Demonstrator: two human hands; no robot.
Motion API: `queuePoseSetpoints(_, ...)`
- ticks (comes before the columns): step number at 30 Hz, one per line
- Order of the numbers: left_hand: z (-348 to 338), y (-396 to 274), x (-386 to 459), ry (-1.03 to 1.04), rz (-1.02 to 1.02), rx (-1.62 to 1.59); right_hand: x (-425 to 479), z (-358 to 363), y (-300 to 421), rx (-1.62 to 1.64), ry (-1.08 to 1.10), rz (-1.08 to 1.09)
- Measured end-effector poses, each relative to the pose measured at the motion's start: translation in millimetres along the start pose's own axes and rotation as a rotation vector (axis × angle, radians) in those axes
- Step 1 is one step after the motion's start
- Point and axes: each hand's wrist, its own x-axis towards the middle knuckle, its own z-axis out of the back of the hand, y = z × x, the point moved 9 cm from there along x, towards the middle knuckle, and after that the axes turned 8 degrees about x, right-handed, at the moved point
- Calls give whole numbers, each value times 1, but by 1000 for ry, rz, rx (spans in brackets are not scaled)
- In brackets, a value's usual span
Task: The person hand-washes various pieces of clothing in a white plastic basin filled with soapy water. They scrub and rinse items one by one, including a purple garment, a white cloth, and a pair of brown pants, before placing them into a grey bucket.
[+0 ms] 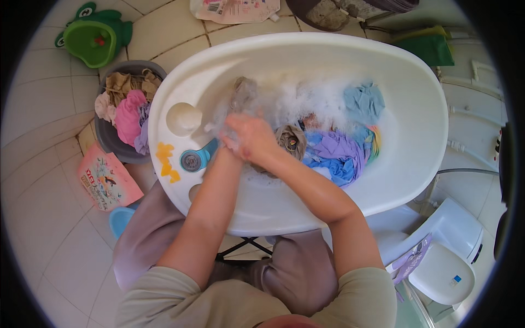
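A wet grey-brown garment (245, 95) is bunched between my two hands over the left part of a white plastic baby bathtub (404, 176). My right hand (253, 134) lies on top, its fingers curled over the foamy cloth. Beneath it, my left hand (230, 144) grips from the near side; foam and the right hand hide most of its fingers. Another bunched brown cloth part (290, 141) shows right of my wrists; whether it belongs to the same garment I cannot tell. Beyond lie a purple and blue garment (338, 153) and a light blue cloth (364, 101) among white suds (309, 98).
Left of the tub stands a grey basin (107, 141) with clothes, below a green frog-shaped potty (91, 43). A pink detergent pouch (108, 178) and a light-blue basin (119, 219) are nearby. Another pouch (238, 9) lies behind the tub. A white toilet (445, 262) stands at right.
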Motion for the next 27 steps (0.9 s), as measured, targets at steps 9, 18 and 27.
queuePoseSetpoints(9, 47, 23, 13, -351, 103, 118, 19, 48, -119, -190, -532, -15)
queuePoseSetpoints(18, 20, 38, 19, -312, 322, -45, 10, -26, -163, 330, -77, -248)
queuePoseSetpoints(27, 4, 33, -6, -231, 236, -169, 54, 16, -92, 91, -188, -240)
